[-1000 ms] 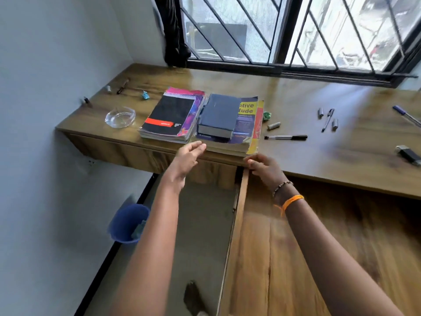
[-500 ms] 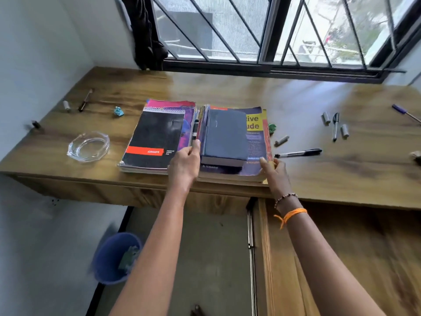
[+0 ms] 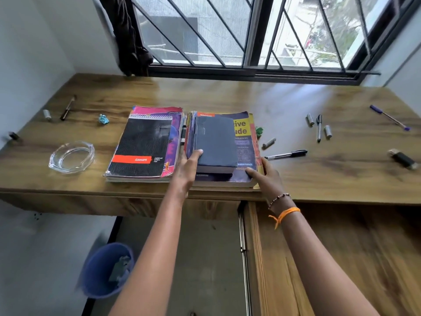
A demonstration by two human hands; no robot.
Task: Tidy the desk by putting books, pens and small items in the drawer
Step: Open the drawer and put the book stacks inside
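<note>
Two stacks of books lie side by side at the desk's front edge. The right stack (image 3: 245,142) has a small dark blue book (image 3: 215,142) on top of a purple and yellow one. My left hand (image 3: 188,169) grips the stack's left side, thumb on the blue book. My right hand (image 3: 265,176) grips its near right corner, thumb on the cover. The left stack (image 3: 145,144) is topped by a black spiral pad. The open drawer (image 3: 341,258) is at lower right. Pens (image 3: 287,154) (image 3: 319,127) (image 3: 389,117) lie on the right part of the desk.
A glass ashtray (image 3: 71,157) sits at the desk's left, with a pen (image 3: 68,107), a grey cap (image 3: 46,115) and a teal item (image 3: 103,119) behind it. Grey caps (image 3: 269,143) and a black lighter-like item (image 3: 403,158) lie to the right. A blue bin (image 3: 107,270) stands on the floor.
Both hands have moved from the desk's front edge up onto the right stack and taken hold of its two sides. The view has come closer to the desk.
</note>
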